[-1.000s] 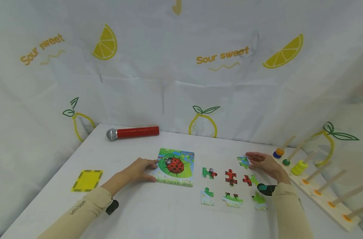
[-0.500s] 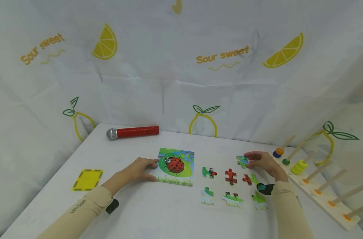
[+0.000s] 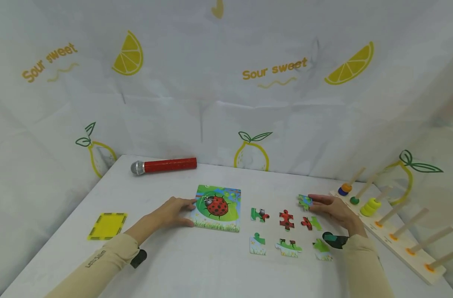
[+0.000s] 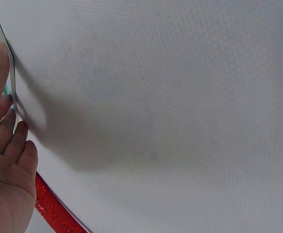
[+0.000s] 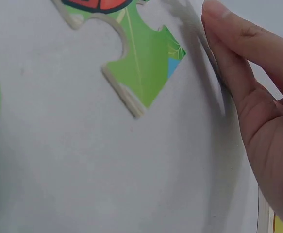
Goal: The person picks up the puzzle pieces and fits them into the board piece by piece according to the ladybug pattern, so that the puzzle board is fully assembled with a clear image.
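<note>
My left hand touches the left edge of a square ladybug puzzle, thumb and fingers spread apart along it. In the left wrist view the fingertips meet the edge of the board. On the right, my right hand pinches a blue-and-green puzzle piece by its right side; the piece looks slightly tilted. The right wrist view has thumb and forefinger together, with the pinched piece out of frame. A red-and-green puzzle piece lies near these fingers.
Several loose puzzle pieces, among them a red one, lie in two rows on the white table. A red toy microphone lies at the back. At left is a yellow square; at right stands a wooden peg board with beads.
My right fingers have closed on the blue-and-green puzzle piece and shifted it slightly to the right. The left hand stays at the board's edge. The head view has moved a little.
</note>
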### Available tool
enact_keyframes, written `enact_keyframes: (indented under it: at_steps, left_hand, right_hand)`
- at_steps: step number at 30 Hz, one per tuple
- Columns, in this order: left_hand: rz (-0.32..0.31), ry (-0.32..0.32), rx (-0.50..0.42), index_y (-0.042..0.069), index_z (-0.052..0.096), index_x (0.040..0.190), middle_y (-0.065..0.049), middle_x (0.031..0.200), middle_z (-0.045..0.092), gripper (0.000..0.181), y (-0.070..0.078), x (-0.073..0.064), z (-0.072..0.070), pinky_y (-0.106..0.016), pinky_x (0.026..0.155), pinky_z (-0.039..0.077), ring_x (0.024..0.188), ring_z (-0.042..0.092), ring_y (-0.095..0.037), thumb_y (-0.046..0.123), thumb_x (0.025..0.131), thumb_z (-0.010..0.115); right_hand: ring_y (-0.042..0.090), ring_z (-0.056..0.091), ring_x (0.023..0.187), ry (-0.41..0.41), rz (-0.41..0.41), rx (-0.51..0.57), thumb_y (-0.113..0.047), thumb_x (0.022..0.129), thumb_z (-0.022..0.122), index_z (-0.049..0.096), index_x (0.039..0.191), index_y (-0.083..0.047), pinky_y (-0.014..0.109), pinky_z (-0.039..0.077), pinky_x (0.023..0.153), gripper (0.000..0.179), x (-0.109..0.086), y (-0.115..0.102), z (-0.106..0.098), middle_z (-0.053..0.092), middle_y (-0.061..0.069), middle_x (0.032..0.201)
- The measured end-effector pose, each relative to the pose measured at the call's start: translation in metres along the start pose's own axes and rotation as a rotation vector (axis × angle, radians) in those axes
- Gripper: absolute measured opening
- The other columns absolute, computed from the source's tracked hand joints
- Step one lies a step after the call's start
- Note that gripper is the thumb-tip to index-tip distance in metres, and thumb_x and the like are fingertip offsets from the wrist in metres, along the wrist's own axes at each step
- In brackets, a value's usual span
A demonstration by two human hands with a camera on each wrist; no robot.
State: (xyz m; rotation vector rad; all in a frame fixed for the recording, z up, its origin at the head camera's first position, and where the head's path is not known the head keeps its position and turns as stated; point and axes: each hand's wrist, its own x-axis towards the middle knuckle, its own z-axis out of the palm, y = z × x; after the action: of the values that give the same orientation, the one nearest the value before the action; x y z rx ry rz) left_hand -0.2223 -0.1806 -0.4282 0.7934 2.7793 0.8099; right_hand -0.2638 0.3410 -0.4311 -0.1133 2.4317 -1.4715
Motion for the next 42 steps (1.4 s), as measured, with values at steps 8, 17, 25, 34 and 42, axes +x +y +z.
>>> enact_keyframes:
  at_steps: [8, 17, 25, 34, 42]
  left_hand:
    - [-0.019, -0.006, -0.004, -0.005, 0.061, 0.124, -0.010, 0.120, 0.066, 0.060, 0.004, -0.001, 0.000, -0.049, 0.105, 0.039, 0.126, 0.050, -0.033, 0.025, 0.077, 0.081]
    - [-0.026, -0.001, -0.003, -0.005, 0.057, 0.128, -0.010, 0.115, 0.068, 0.064, 0.007, -0.004, -0.001, -0.051, 0.104, 0.039, 0.125, 0.051, -0.033, 0.025, 0.076, 0.081]
    - [-0.003, 0.010, -0.013, -0.006, 0.057, 0.128, -0.011, 0.114, 0.068, 0.064, 0.005, -0.005, -0.002, -0.050, 0.103, 0.040, 0.123, 0.052, -0.033, 0.024, 0.077, 0.080]
    - [-0.006, 0.005, -0.009, -0.005, 0.057, 0.128, -0.011, 0.116, 0.068, 0.064, 0.003, -0.003, -0.001, -0.049, 0.104, 0.040, 0.125, 0.051, -0.033, 0.025, 0.077, 0.080]
    - [-0.012, 0.000, -0.008, -0.005, 0.061, 0.124, -0.011, 0.120, 0.066, 0.059, 0.003, -0.002, -0.001, -0.049, 0.105, 0.039, 0.126, 0.049, -0.033, 0.025, 0.077, 0.080]
  right_hand:
    - [-0.011, 0.051, 0.101, -0.019, -0.002, 0.141, -0.018, 0.091, 0.067, 0.043, 0.142, -0.001, 0.012, 0.046, 0.085, 0.059, -0.002, 0.007, -0.005, 0.051, 0.002, 0.138]
    - [-0.001, 0.062, 0.099, -0.135, -0.008, 0.427, -0.005, 0.091, 0.064, 0.064, 0.126, -0.021, 0.019, 0.052, 0.085, 0.038, 0.001, 0.006, -0.006, 0.066, -0.017, 0.108]
    - [0.003, 0.063, 0.098, -0.198, -0.008, 0.542, -0.001, 0.086, 0.069, 0.070, 0.113, -0.022, 0.025, 0.053, 0.087, 0.034, 0.008, -0.008, 0.005, 0.064, -0.016, 0.106]
    - [0.006, 0.063, 0.097, -0.156, 0.095, 0.514, 0.001, 0.090, 0.063, 0.063, 0.126, -0.015, 0.028, 0.053, 0.089, 0.040, 0.013, -0.028, 0.025, 0.057, -0.006, 0.112]
    - [0.007, 0.064, 0.092, -0.170, 0.120, 0.526, 0.004, 0.090, 0.062, 0.055, 0.134, -0.006, 0.025, 0.054, 0.085, 0.046, 0.022, -0.039, 0.046, 0.062, -0.005, 0.103]
